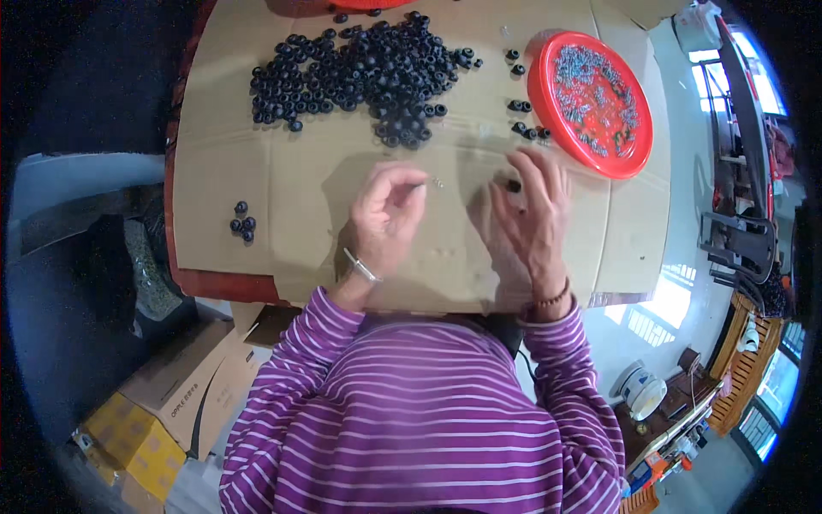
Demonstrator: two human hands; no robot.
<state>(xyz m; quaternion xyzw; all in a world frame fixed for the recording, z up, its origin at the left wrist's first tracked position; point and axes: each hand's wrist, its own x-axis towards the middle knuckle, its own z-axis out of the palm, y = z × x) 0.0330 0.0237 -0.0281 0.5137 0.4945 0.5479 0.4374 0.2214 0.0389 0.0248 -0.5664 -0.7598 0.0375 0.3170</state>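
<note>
**Hands over cardboard work surface, small parts in the fingertips**

The right hand (533, 214) pinches a small black ring-shaped part (513, 185) between thumb and fingertips. The left hand (385, 214) holds a thin metal pin (418, 184) at its fingertips, just left of the ring, not touching it. Bare cardboard sheet (282, 188) lies open between and below the hands. A heap of black rings (360, 73) sits farther up; a red tray of small metal parts (591, 103) sits upper right. Cardboard boxes (171, 385) stand on the floor, lower left.
</note>
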